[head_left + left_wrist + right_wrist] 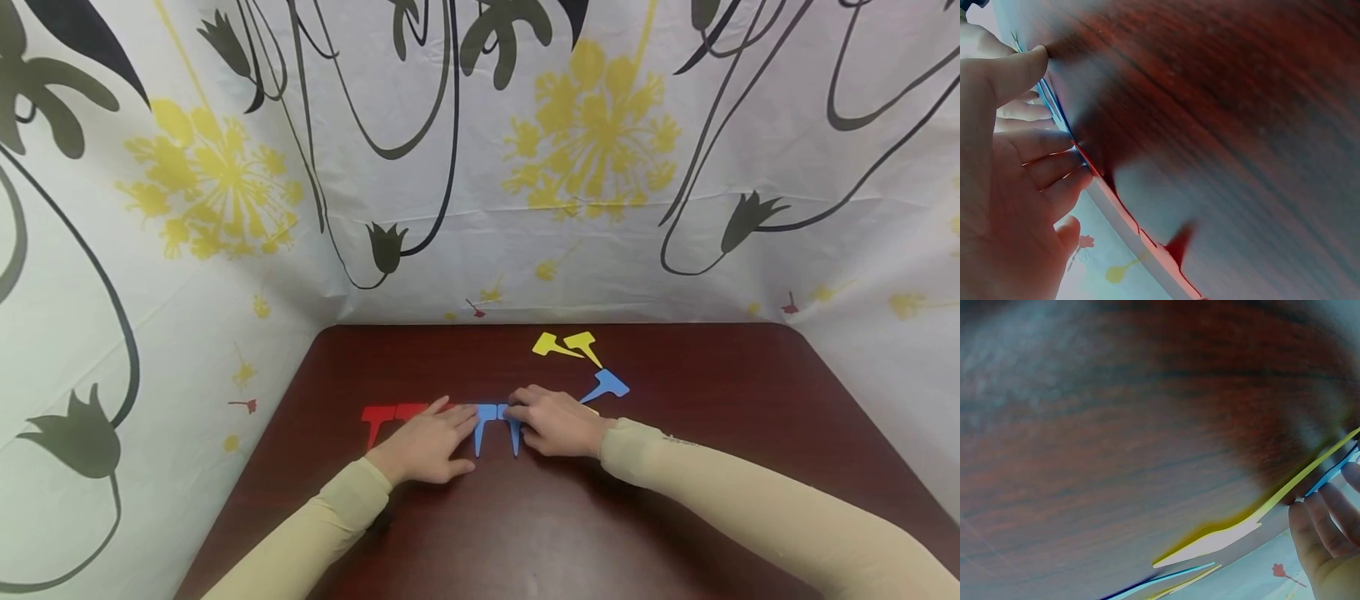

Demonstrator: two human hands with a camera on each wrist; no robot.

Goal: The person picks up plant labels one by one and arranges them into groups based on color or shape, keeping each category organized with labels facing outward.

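Observation:
A row of T-shaped plant labels lies flat on the table. Its left part holds red labels (377, 414), partly covered by my left hand (429, 443). The left fingers stretch out over the row, their tips at the left edge of one blue label (486, 414). Beside it, a second blue label (515, 433) sits under the fingertips of my right hand (558, 425), which touch its head with bent fingers. In the right wrist view a yellow label (1216, 540) lies near the right hand; from above, that hand and wrist mostly hide it.
Farther back on the right lie two yellow labels (549, 344) and a loose blue label (609, 384), turned at angles. The dark wooden table (517, 533) meets a flower-printed curtain (480, 283) behind and at both sides.

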